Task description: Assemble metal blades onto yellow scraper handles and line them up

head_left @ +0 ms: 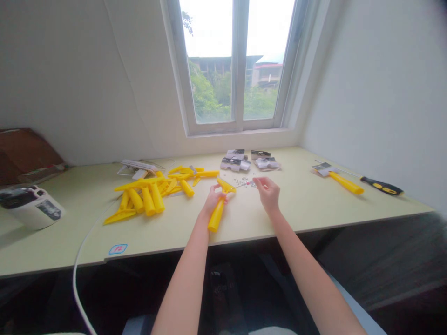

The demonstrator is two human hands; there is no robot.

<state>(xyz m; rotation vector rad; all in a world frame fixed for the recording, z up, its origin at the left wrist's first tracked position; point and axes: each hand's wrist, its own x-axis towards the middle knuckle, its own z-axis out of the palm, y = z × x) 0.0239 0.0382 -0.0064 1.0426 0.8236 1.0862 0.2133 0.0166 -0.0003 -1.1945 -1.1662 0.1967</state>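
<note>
My left hand [212,200] is wrapped round a yellow plastic tool [217,215], whose wide head points away from me and whose round handle points toward me. To its right, my right hand [267,193] is closed in a pinch on a thin screwdriver [240,186]. The shaft of the screwdriver reaches left to the head of the yellow tool. Small metal screws [241,180] lie scattered on the table just behind the shaft. A pile of yellow plastic parts [148,195], handles and flat triangular heads, lies left of my left hand.
Small paper packets [235,163] sit near the window wall. At the right lie a yellow-handled scraper [345,183] and a black-and-yellow screwdriver [382,186]. A white bottle [44,210], a cardboard box [28,151], a power strip [138,164] and a white cable [75,274] are on the left.
</note>
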